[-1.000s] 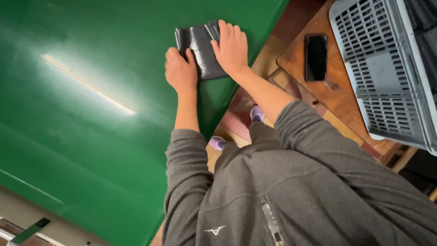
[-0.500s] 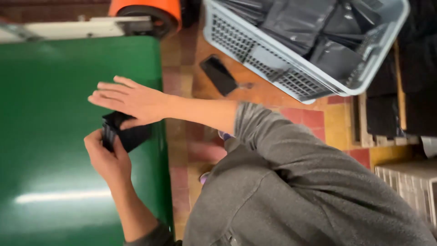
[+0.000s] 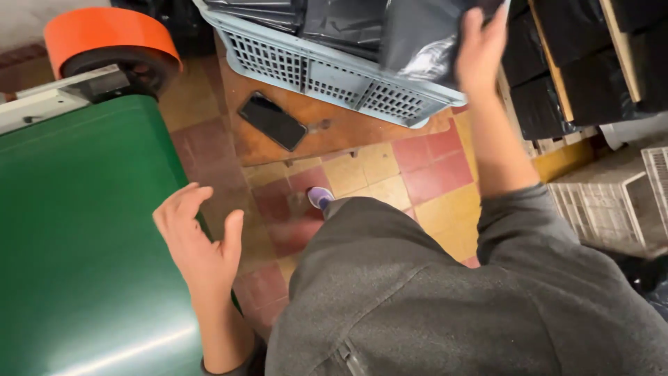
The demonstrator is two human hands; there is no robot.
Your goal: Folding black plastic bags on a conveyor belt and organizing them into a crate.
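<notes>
The right hand (image 3: 480, 52) grips a dark plastic bag (image 3: 417, 38) over the grey basket (image 3: 334, 69); the bag hangs crumpled, long axis roughly upright. The left hand (image 3: 198, 240) is empty, fingers spread loose at the green belt (image 3: 76, 244) edge. One phone (image 3: 273, 121) lies on a wooden board. Red and yellow floor tiles (image 3: 410, 170); orange roller guard (image 3: 104, 31).

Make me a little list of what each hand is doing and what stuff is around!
left hand: open, empty, at the edge of the green belt
right hand: grips a black plastic bag over the grey basket
basket contents: more black bags
stool: brown, with a black phone lying on it
floor: red and yellow tiles
roller guard: orange, at the belt's end
</notes>
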